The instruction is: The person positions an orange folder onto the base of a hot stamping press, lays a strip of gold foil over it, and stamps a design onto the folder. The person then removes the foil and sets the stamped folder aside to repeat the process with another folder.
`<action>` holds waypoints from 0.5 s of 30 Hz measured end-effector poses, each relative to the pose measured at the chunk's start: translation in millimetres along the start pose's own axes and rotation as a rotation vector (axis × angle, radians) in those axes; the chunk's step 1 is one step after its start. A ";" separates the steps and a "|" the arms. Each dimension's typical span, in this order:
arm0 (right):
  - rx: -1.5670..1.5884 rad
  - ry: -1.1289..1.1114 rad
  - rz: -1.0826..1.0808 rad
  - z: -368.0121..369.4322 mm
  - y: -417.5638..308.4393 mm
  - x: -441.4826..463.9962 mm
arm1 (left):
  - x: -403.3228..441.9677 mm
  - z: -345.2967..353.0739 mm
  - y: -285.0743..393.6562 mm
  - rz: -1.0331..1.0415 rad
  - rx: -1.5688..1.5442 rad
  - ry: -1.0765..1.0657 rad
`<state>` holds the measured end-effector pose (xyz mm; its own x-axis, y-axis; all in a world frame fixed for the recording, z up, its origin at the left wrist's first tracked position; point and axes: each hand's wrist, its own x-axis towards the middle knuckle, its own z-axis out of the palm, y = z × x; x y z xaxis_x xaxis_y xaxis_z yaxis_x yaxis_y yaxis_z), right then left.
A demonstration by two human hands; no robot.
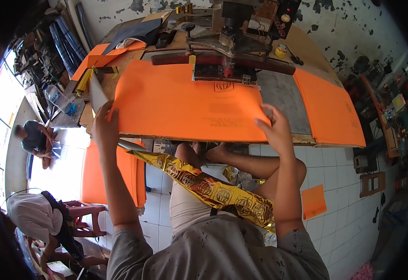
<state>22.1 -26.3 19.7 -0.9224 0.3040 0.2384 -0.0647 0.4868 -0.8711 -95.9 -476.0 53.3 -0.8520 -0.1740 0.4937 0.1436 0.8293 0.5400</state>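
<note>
A large orange sheet (166,100) with dark printed marks lies across the front of the table, its back edge under the head of a stamping press (227,67). My left hand (105,122) grips the sheet's left edge, fingers wrapped round it. At the sheet's right edge, my right hand (275,126) pinches it between thumb and fingers. Gold foil (204,184) with round printed patterns hangs from the table's left front and runs over my lap.
More orange sheets (327,109) lie at the table's right. Another orange stack (113,172) stands low at the left. A yellow tin (281,50) is behind the press. Two other people, one seated (38,137) and one bending (38,212), are at the left.
</note>
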 end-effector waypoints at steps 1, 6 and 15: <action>0.097 -0.011 0.039 -3.5 0.8 -15.3 | -10.2 -9.0 -6.1 0.006 -0.065 0.003; 0.402 -0.024 0.158 -3.0 13.0 -101.2 | -76.3 -44.4 -12.0 -0.144 -0.018 -0.063; 0.561 -0.049 0.313 8.9 30.0 -143.4 | -102.5 -6.8 -10.9 0.101 0.338 0.118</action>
<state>149.1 -62.6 -44.4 -0.9454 0.3180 -0.0719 0.0334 -0.1250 -0.9916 -6.7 -470.8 1.5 -0.7752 -0.1262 0.6190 0.0327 0.9705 0.2389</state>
